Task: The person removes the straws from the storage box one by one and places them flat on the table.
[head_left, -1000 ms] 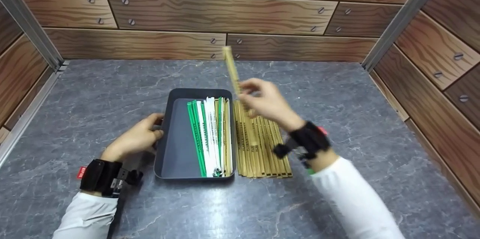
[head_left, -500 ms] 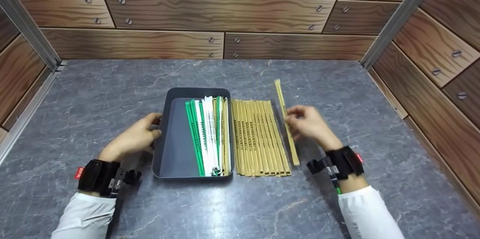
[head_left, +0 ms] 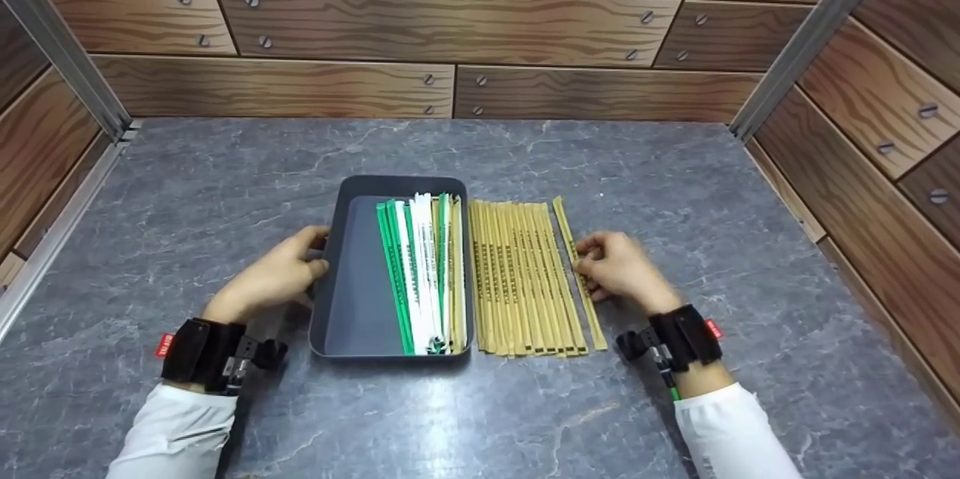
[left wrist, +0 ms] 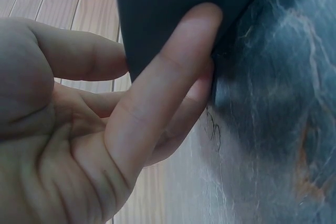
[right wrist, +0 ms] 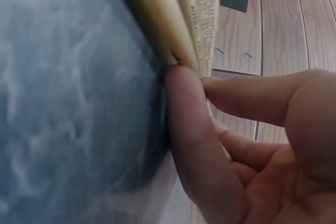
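The right hand (head_left: 619, 269) is now farther right, and the gold stick (head_left: 588, 305) is down beside the gold row (head_left: 525, 276), not up high.

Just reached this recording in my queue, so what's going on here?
A person's right hand pinches one slim gold packet to the right of a row of similar packets on the table. The left hand touches the left side of a dark tray. Inside are green, white and gold packets.
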`<state>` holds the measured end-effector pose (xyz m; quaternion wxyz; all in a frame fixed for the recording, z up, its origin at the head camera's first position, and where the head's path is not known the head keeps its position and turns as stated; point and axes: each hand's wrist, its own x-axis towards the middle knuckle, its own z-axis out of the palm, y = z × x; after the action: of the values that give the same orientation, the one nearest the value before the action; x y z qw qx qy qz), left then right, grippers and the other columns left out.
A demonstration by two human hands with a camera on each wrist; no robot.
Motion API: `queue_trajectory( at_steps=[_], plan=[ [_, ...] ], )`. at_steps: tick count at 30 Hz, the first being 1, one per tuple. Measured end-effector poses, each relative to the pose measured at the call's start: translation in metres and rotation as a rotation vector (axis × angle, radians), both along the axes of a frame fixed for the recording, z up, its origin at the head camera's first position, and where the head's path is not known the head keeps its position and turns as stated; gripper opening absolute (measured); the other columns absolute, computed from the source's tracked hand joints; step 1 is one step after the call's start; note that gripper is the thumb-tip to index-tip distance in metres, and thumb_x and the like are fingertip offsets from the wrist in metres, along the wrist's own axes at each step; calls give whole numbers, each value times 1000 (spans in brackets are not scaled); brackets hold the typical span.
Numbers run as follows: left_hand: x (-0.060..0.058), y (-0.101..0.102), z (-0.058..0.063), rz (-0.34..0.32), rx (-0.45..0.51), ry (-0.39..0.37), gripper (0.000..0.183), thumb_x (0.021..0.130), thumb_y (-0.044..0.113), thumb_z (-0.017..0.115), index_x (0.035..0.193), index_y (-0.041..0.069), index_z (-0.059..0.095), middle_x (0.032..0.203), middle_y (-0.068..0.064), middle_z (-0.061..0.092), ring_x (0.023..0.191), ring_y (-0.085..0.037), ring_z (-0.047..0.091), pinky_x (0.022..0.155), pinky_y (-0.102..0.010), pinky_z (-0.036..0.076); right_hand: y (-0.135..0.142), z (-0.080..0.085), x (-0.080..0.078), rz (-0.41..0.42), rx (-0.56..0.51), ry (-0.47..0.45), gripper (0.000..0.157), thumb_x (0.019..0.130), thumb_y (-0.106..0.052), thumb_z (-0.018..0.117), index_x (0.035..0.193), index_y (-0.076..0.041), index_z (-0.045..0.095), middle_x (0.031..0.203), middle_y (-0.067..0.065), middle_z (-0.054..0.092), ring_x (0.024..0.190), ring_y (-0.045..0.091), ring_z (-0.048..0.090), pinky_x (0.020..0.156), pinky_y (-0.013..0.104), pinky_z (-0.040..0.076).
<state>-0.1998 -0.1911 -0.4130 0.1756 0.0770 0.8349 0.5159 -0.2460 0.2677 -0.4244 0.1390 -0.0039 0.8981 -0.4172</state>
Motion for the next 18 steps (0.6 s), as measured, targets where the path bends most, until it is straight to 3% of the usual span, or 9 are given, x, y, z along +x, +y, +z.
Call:
queue_trajectory(
  at_steps=[7, 13, 18],
  plan=[
    [1, 1, 1, -6, -1, 8, 56, 105, 1, 41, 158, -7, 24, 149, -38, 42, 98, -35, 67, 66, -42, 65, -4, -1, 3, 13, 79, 68, 34, 95, -4, 67, 125, 11, 64, 91, 16, 70, 56, 14, 65, 51, 31, 63],
    [1, 2, 1, 0, 6, 2, 58, 105, 0, 41, 159, -7, 22, 147, -39, 43, 97, -35, 68, 67, -43, 65, -4, 1, 5, 13, 91, 57, 39, 89, 1, 57, 126, 10, 64, 94, 17, 69, 57, 16, 66, 52, 32, 63],
    [0, 1, 0, 7, 10, 6, 59, 104, 0, 41, 159, -7, 22, 147, -40, 43, 94, -34, 68, 67, -43, 65, -7, 2, 6, 32, 78, 60, 40, 87, 2, 57, 125, 11, 64, 93, 18, 69, 57, 17, 66, 53, 33, 64]
  ],
)
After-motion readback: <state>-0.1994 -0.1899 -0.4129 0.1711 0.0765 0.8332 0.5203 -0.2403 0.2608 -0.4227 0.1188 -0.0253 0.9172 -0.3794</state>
